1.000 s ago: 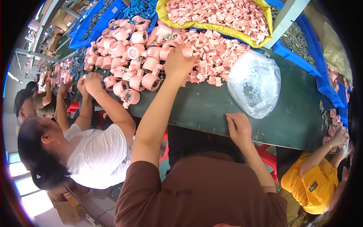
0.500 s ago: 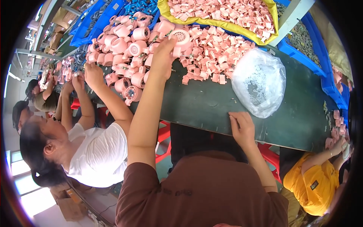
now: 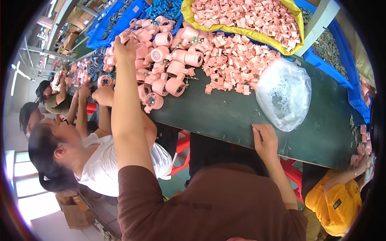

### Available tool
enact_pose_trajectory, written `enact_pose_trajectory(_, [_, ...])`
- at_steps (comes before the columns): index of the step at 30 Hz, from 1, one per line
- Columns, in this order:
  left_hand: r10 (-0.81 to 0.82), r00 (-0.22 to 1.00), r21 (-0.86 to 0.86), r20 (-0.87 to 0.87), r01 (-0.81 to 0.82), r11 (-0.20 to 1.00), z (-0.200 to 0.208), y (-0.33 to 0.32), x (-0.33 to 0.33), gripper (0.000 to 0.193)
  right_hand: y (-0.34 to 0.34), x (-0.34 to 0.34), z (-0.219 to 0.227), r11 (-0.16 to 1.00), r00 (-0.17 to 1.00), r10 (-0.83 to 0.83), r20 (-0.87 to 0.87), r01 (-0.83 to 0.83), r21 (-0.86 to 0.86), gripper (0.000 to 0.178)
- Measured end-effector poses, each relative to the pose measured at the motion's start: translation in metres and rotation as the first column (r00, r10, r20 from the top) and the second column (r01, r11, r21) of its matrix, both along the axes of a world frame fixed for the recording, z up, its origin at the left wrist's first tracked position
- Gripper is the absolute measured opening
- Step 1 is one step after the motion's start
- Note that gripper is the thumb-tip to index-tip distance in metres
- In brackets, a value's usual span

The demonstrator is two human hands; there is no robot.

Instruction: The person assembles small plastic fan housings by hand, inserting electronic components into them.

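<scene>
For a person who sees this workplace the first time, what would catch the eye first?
Probably the heap of pink, rounded housings left of the picture's upper middle, with the left hand at its left side. Beside it on the right lie small pink pieces, below a yellow-rimmed container full of similar ones. The whitish translucent bag also stands out on the dark green table.

A dark green surface (image 3: 225, 116) runs across the room, its straight edges bent by the lens, with red stools (image 3: 183, 150) standing along its near side and a pale upright post (image 3: 319, 26) rising beyond it. At the lower left, bright daylight fills paned windows (image 3: 28, 188) near a brown cardboard box (image 3: 75, 216). More cartons (image 3: 78, 17) sit at the upper left, and tube lights (image 3: 24, 73) glow at the far left.
</scene>
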State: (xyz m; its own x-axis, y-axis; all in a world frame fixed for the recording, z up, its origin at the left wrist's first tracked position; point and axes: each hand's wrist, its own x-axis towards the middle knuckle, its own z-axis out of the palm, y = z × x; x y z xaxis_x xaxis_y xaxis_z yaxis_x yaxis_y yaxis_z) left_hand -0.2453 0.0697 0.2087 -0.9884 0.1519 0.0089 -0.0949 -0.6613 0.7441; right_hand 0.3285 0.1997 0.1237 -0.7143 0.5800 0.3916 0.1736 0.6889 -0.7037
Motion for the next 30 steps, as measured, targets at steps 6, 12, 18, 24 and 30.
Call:
enact_pose_trajectory(6, [-0.177,0.855,-0.476,-0.487,-0.089,0.875,-0.017,0.018,0.055,0.043,0.0,0.0,-0.001,1.0,1.0,0.0,-0.007,0.0,0.012,0.011])
enact_pose_trajectory(12, [-0.695,0.444,-0.69,-0.565,-0.717,0.103,-0.05,0.058,0.175,0.063,0.001,0.002,-0.001,1.0,1.0,-0.009,0.007,0.009,0.005,0.011])
enact_pose_trajectory(18, [-0.668,0.486,-0.664,-0.564,-0.748,0.017,-0.08,0.067,0.196,0.066,-0.001,0.0,0.0,1.0,1.0,0.005,0.007,-0.005,-0.003,0.01])
enact_pose_trajectory(24, [-0.718,0.267,-0.575,-0.643,-0.788,0.221,-0.069,0.059,0.206,0.064,0.001,0.001,-0.002,1.0,1.0,-0.005,-0.006,0.005,0.014,0.011])
enact_pose_trajectory(30, [-0.33,0.69,-0.726,-0.644,-0.417,0.546,-0.041,0.052,0.165,0.059,0.001,0.0,0.0,1.0,1.0,0.004,-0.002,-0.004,0.02,0.011])
